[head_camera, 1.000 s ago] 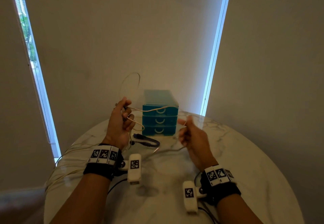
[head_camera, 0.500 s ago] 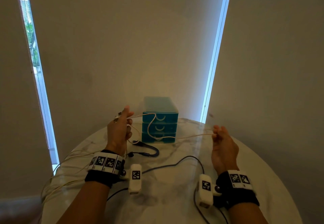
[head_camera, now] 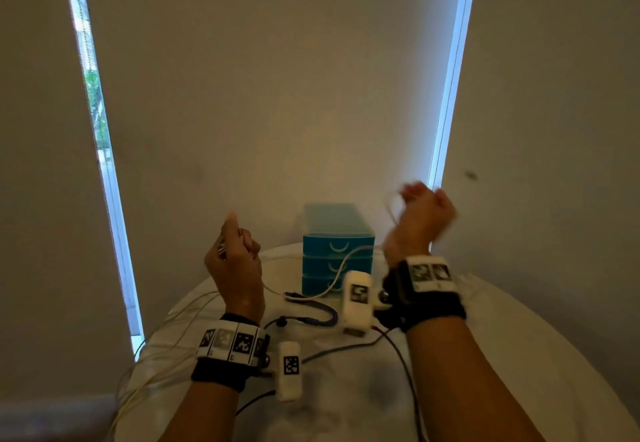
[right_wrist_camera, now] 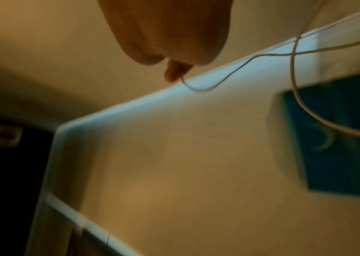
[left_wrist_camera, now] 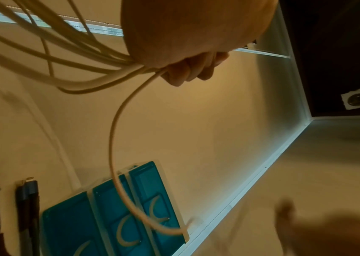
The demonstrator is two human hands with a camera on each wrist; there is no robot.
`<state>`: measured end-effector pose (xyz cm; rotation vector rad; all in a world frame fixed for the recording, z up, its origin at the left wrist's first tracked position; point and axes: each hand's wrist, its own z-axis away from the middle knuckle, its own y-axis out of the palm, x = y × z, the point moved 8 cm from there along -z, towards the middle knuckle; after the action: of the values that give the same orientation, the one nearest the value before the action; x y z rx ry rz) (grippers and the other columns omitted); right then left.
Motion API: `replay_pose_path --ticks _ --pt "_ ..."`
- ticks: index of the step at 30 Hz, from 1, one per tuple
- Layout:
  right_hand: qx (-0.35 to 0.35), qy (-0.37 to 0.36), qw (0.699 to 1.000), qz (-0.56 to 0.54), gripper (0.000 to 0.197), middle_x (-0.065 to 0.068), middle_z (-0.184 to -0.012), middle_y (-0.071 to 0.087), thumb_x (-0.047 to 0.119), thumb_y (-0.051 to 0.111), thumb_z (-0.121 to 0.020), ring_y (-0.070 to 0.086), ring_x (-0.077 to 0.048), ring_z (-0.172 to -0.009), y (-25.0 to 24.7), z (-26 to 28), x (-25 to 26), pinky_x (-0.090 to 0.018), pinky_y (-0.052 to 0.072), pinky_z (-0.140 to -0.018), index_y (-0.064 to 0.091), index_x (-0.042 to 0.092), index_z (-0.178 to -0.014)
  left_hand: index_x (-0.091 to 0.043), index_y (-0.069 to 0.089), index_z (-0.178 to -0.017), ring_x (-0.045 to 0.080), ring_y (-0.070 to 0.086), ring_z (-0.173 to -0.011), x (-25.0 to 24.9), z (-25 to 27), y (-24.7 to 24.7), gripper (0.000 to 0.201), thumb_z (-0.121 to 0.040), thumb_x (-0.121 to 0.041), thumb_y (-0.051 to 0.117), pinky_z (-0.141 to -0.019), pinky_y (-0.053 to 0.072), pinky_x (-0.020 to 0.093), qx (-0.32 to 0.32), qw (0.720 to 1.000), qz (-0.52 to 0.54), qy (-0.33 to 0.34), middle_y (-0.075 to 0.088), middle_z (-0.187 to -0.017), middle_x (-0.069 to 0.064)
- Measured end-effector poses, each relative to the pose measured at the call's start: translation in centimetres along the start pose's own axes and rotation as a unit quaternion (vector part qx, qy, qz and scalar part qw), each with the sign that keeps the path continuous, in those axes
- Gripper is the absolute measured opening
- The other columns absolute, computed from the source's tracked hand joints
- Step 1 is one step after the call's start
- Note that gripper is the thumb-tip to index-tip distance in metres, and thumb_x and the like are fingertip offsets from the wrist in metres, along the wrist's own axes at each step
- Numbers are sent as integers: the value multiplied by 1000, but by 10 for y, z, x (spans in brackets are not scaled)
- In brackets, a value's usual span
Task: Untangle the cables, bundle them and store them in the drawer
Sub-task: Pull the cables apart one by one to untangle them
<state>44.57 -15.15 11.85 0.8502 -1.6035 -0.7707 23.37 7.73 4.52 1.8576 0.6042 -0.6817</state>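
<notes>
Hands (head_camera: pixel 239 261) (head_camera: pixel 420 216) both raised above the table (head_camera: pixel 502 337), each clenched around the white cable (left_wrist_camera: pixel 117 124).

No words, brands or numbers can be read anywhere in these views. The only signs are black-and-white square code markers — several in a row on the left wristband (head_camera: pixel 229 342) and the right wristband (head_camera: pixel 430 273), and one each on the left wrist camera (head_camera: pixel 290 369) and the right wrist camera (head_camera: pixel 358 299). The drawer unit (head_camera: pixel 338 249) carries only curved handle shapes on its fronts — no label.
</notes>
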Motion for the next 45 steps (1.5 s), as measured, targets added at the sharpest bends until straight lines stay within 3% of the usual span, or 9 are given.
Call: replay_pose_path --ticks 5,12,17,21,27,29,35,40,45 --pt "469 218 819 250 40 0 -112 65 8 59 -108 65 -14 -104 146 114 -58 -47 51 -115 52 -4 -146 -14 46 -61 19 33 -53 -19 3 -4 54 -107 -41 57 -48 22 30 -21 997 18 65 37 -62 10" --pt "356 208 828 380 24 -13 -126 76 12 55 -110 76 -24 -114 13 72 -79 -34 64 -92 70 4 -127 -20 51 -67 20 40 -61 -4 -1 8 47 -99 -48 71 -60 39 36 51 994 -92 27 44 -64 5" --pt "404 169 609 661 14 -6 -113 77 14 72 -99 72 -17 -96 -78 56 -92 -24 57 -75 77 17 -111 -18 48 -71 18 37 -64 32 9 23 54 -86 -56 83 -65 38 36 165 961 -207 -78 41 -67 5" --pt "413 164 452 774 34 4 -113 73 39 91 -82 65 -16 -107 -102 39 -74 -35 53 -99 79 24 -110 -18 46 -73 10 33 -54 47 14 27 58 -81 -56 88 -58 35 29 220 939 -240 -114 38 -63 -1" --pt "292 105 319 895 49 -5 -118 70 37 94 -75 65 -24 -103 -146 3 -38 -35 54 -86 72 15 -113 -18 56 -76 6 38 -49 65 32 38 50 -80 -55 89 -53 34 25 322 882 -313 -139 46 -58 -7" --pt "284 103 362 882 39 -10 -118 74 26 89 -82 71 -25 -103 -151 -1 -40 -34 58 -86 73 9 -114 -20 60 -77 8 38 -49 69 37 39 48 -78 -60 88 -49 32 26 351 860 -338 -154 49 -57 -8" --pt "272 122 814 499 25 -13 -101 81 11 89 -84 80 -26 -95 -85 11 -42 -33 66 -84 77 0 -104 -18 81 -97 -4 50 -39 76 69 51 40 -88 -57 80 -44 37 15 465 767 -410 -166 61 -52 -24" --pt "252 97 872 408 30 -9 -102 81 17 87 -88 81 -22 -94 -39 16 -36 -33 66 -86 72 6 -111 -24 77 -85 -12 57 -49 77 76 57 24 -97 -44 75 -45 38 4 494 749 -416 -147 66 -57 -29" --pt "265 124 859 420 34 -8 -111 79 31 79 -95 78 -22 -103 -65 17 -46 -39 65 -94 69 8 -118 -11 78 -90 1 54 -50 71 47 43 45 -99 -54 67 -45 39 12 356 856 -345 -147 63 -53 -16"
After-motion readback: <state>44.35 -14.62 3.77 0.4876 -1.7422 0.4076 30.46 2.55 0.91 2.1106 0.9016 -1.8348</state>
